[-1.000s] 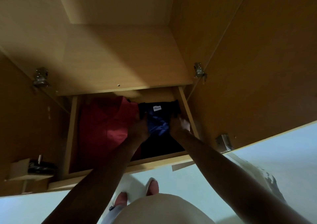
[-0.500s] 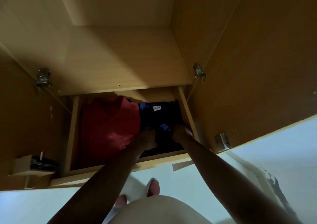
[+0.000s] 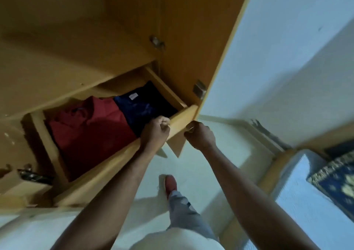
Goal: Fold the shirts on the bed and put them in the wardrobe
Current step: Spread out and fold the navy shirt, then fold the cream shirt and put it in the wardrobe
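Observation:
A folded red shirt (image 3: 92,132) fills the left side of the open wardrobe drawer (image 3: 107,171). Beside it on the right lies a folded dark blue shirt (image 3: 141,109) with a white neck label. My left hand (image 3: 155,131) is out of the drawer, its fingers curled into a fist just over the drawer's front rim, holding no cloth. My right hand (image 3: 199,134) is also curled and holds nothing, with its knuckles close to the right end of the drawer front. Whether either hand touches the wood is unclear.
The open wardrobe door (image 3: 191,38) stands right of the drawer. A small box with a dark object (image 3: 26,178) sits low at the left. The bed (image 3: 306,196) with a blue patterned cover (image 3: 339,186) lies at the right. My foot in a red slipper (image 3: 170,184) is on the pale floor.
Both hands have let go of the dark blue shirt and pulled back out of the drawer to its front edge. The view has swung right, bringing the bed into sight.

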